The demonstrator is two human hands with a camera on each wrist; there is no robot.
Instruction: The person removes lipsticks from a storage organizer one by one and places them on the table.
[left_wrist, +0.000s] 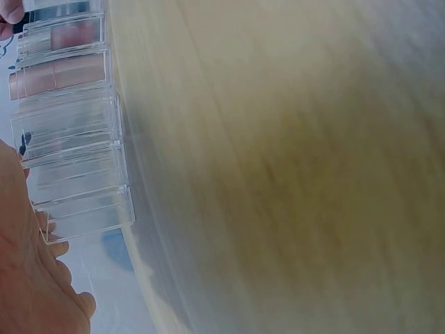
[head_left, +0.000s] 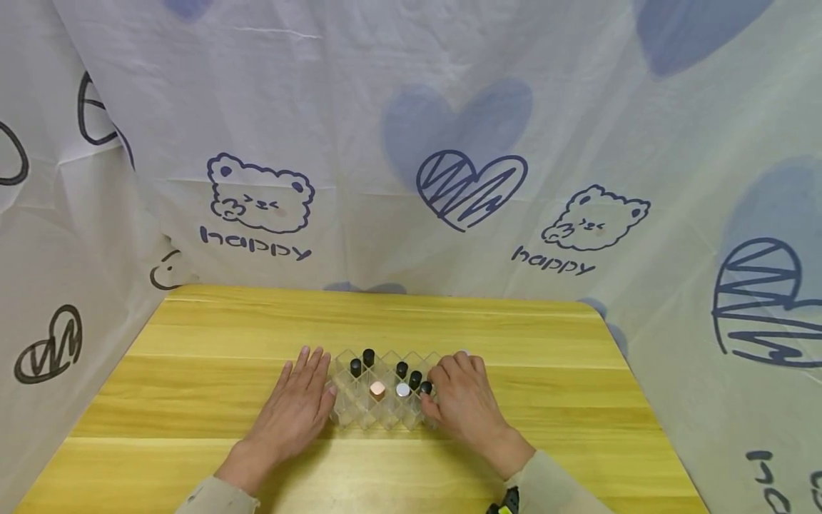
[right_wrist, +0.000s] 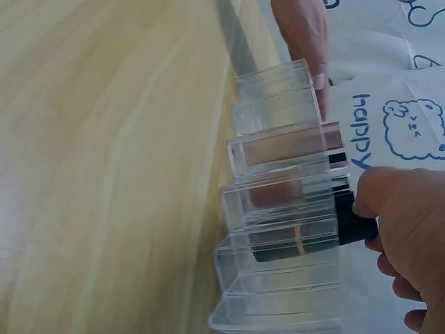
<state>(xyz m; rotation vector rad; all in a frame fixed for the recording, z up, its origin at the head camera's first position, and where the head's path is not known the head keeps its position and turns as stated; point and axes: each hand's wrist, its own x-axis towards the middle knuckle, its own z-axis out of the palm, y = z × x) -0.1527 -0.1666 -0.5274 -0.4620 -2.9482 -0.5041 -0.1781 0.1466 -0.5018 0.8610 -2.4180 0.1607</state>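
A clear lipstick organizer (head_left: 367,421) with diamond-shaped compartments stands on the table between the two hands. My left hand (head_left: 294,410) lies along its left side, fingers straight and thumb at the edge. At the right end, my right hand (head_left: 467,403) pinches the black cap of a lipstick (right_wrist: 356,221) between thumb and fingers. The lower part of that tube is inside a compartment. Other upright tubes in the organizer include a rose-gold-topped one (head_left: 377,390), a white-topped one (head_left: 402,390) and several with black caps (head_left: 369,357). The left wrist view shows the pinkish tube (left_wrist: 59,75) through the clear wall.
The yellow wood-grain table (head_left: 212,400) extends around the organizer. A pale cloth (head_left: 359,143) with hearts and bear drawings hangs behind and at the sides. Just past the right hand's knuckles, a small whitish object (head_left: 464,352) peeks out, mostly hidden.
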